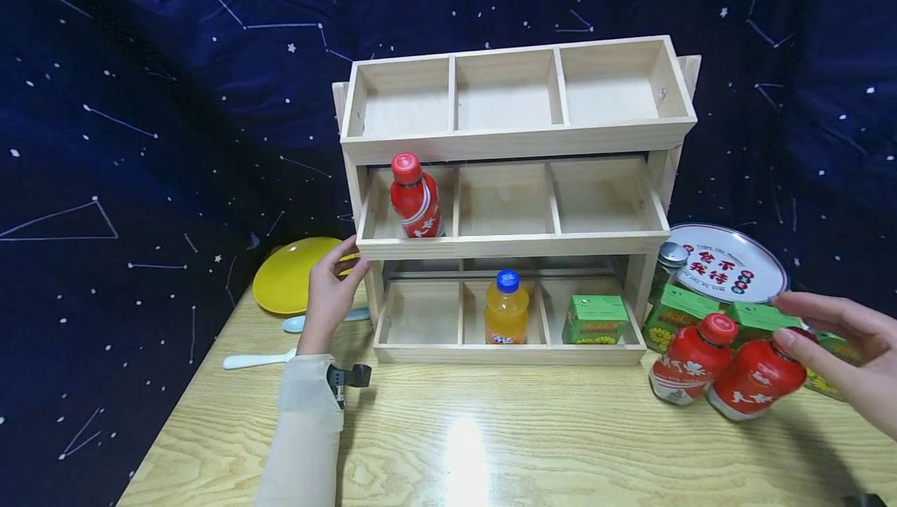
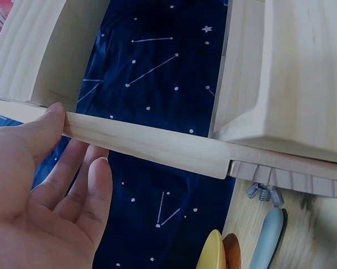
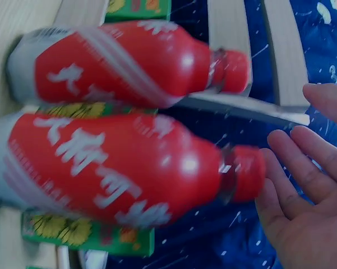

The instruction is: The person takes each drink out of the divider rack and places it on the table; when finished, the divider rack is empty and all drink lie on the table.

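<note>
At the left side of the three-tier wooden rack, my left hand grips the upright strip, thumb on one side and fingers curled behind. Over on the right, my right hand is spread around the cap of a red bottle; its thumb and fingers stand apart. In the right wrist view the fingertips are right at that red cap. A second red bottle stands close beside it. Another red bottle leans in the middle tier's left compartment.
The bottom tier holds an orange drink bottle and a green box. Green boxes, a glass shaker and a white plate crowd the right. A yellow plate, blue spoon and white utensil lie left.
</note>
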{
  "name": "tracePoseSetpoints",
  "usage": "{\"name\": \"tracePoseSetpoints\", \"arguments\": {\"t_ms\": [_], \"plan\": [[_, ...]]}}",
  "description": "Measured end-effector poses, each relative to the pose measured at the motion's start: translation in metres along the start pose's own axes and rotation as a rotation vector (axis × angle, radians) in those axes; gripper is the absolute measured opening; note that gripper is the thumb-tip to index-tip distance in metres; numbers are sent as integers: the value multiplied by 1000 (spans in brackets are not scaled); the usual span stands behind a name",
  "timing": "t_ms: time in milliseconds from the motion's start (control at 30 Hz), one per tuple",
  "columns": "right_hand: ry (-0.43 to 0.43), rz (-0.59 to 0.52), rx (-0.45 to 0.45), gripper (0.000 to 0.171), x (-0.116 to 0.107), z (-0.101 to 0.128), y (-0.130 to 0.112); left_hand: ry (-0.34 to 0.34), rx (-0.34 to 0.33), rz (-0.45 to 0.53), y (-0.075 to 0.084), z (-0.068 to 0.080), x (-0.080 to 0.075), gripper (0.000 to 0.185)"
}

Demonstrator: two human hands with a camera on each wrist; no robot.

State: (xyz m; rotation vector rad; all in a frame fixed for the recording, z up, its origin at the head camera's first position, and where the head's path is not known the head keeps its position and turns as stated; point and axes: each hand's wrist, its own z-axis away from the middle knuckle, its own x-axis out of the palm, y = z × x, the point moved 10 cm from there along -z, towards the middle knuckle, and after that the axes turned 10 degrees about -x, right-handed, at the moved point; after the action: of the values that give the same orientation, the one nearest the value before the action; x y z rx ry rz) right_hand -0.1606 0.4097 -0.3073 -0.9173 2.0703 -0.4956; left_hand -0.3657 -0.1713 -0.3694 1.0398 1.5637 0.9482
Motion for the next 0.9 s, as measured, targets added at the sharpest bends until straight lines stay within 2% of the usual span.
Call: {"name": "tracePoseSetpoints", "arguments": {"t_ms": [100, 300, 367, 600, 733, 900], "plan": [[-25, 0, -19, 45, 6, -5, -15, -1, 0, -6, -1, 0, 0, 49], [-105, 52, 52, 47, 30, -13, -36, 0, -17, -6, -2, 0, -1, 48], [-109, 30, 50, 48, 40, -18, -48, -1, -25, 0, 0, 1, -1, 47], [-126, -178, -79, 51, 84, -40, -94, -7, -15, -23, 34, 19, -2, 47], [-115, -289, -111, 48, 104, -51, -110, -18, -7, -24, 39, 21, 0, 47], [-114, -410, -120, 44, 129, -69, -126, -20, -11, -19, 37, 20, 1, 47]]}}
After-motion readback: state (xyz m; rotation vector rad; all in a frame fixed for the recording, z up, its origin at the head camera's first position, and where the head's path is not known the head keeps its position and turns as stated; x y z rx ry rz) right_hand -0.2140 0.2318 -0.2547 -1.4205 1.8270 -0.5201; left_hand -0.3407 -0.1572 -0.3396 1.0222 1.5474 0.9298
